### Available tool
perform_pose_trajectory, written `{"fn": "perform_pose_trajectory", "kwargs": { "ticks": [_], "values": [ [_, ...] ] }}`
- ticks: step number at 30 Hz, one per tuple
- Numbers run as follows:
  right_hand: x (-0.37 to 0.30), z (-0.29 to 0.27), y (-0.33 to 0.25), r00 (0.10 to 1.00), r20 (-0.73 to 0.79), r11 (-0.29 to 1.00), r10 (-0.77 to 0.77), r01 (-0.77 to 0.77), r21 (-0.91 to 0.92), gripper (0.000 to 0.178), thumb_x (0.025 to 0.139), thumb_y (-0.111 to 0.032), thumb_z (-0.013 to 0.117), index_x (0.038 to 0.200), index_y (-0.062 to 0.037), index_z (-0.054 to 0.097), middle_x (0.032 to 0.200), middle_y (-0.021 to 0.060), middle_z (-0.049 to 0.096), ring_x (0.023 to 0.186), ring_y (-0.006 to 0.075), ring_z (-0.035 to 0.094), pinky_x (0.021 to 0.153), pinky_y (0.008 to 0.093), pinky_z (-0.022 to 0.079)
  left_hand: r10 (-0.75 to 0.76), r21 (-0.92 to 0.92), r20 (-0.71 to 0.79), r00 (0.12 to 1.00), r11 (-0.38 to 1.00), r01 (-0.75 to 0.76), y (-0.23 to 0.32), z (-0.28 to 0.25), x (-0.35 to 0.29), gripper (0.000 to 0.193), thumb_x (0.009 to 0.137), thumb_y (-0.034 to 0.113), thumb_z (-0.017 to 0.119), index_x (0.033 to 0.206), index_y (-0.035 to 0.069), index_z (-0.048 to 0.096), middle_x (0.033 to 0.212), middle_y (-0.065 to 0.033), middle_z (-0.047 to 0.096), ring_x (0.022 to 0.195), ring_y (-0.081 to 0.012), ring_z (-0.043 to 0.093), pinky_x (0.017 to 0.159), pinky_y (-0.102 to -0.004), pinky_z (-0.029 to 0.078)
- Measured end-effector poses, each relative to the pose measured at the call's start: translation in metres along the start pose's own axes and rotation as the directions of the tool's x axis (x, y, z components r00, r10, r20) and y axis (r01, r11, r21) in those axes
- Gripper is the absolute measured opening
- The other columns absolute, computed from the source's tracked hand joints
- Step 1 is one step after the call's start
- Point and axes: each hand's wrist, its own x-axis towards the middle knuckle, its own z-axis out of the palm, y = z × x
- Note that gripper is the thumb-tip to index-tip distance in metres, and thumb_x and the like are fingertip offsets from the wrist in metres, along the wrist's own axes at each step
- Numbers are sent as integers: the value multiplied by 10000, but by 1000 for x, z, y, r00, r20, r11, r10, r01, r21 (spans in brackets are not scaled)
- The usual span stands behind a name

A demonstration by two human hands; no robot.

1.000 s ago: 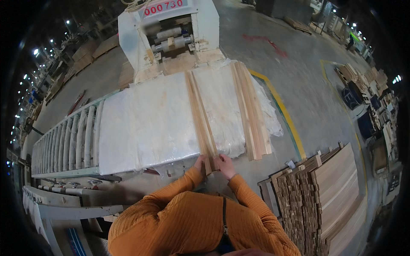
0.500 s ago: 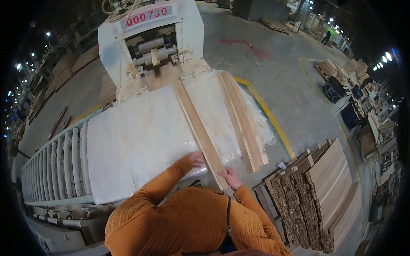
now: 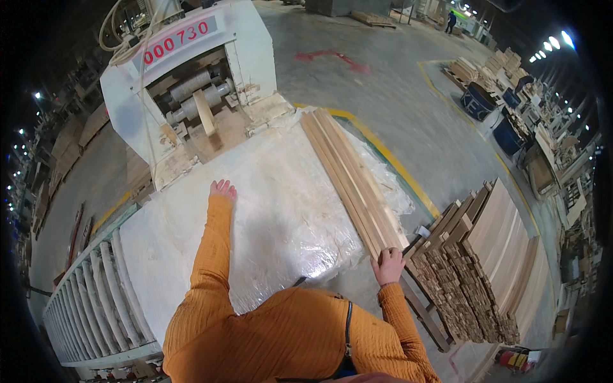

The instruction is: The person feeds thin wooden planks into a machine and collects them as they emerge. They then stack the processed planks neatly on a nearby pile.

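My left hand (image 3: 223, 189) is stretched forward over the plastic-covered table (image 3: 255, 210), fingers apart and holding nothing. Ahead of it, a narrow wooden board (image 3: 204, 112) sticks out from the rollers of a white machine (image 3: 252, 64). On the right side of the table several long wooden planks (image 3: 350, 172) lie side by side. My right hand (image 3: 388, 265) is closed over the near end of these planks; its fingertips are partly hidden by the hand itself.
At my right stands a tall stack of wooden strips (image 3: 472, 287). A roller conveyor (image 3: 96, 293) runs along the left. Farther right are blue bins (image 3: 479, 101) and wood piles. A distant person (image 3: 451, 22) stands at the back, and a red extinguisher (image 3: 514, 359) sits low right.
The plank my right hand held mid-table now lies with the others on the right. My left hand has moved forward toward the machine, where the board has come farther out.
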Motion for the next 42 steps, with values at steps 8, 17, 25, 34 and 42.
{"fn": "perform_pose_trajectory", "kwargs": {
  "ticks": [8, 17, 25, 34, 42],
  "values": [
    [21, 12, 7, 998, -61, 991, -11, 19, 130, 536, 760, -389, 701, 1156, -57, 558, 1387, 165, 418, 1264, 372, 366, 1032, 511, 267, -81, -104, -9, 997, 991, 80, 2, -9, 27, 522, 960, 489, 394, 1312, 111, 468, 1191, -64, 574, 986, -275, 539, 818, -422, 478],
    [13, 21, 7, 988, 157, 1000, 7, -10, 17, 817, 795, -411, 658, 1464, -109, 300, 1505, 165, 293, 1376, 368, 265, 1072, 572, 224, 52, 280, -106, 993, 960, -21, 84, 64, 81, 713, 838, 616, 522, 1346, 122, 445, 1150, -89, 589, 1003, -308, 553, 845, -493, 438],
    [14, 21, 7, 988, 155, 999, 24, -29, 30, 848, 786, -457, 656, 1474, -127, 287, 1505, 164, 298, 1375, 373, 274, 1069, 554, 234, 580, 871, 193, 792, 269, -410, 57, 89, 85, 822, 818, 547, 610, 1294, -94, 410, 1205, -292, 557, 1052, -386, 584, 908, -427, 445],
    [8, 15, 4, 998, 55, 998, 4, -7, 62, 721, 788, -329, 652, 1411, -90, 380, 1457, 170, 358, 1342, 369, 304, 1067, 541, 230, 445, 919, 38, 895, 337, -207, 22, 76, 34, 760, 877, 523, 536, 1351, -39, 347, 1184, -334, 562, 1104, -462, 561, 937, -455, 461],
    [-23, 8, -22, 933, -305, 822, -193, 323, 469, 425, 792, -113, 622, 1200, -35, 531, 1217, 157, 539, 1164, 356, 464, 1012, 471, 300, 468, 888, 54, 882, 381, -257, -7, 67, -13, 709, 899, 501, 502, 1358, -14, 336, 1176, -332, 566, 1097, -465, 563, 929, -468, 463]
  ]
}}
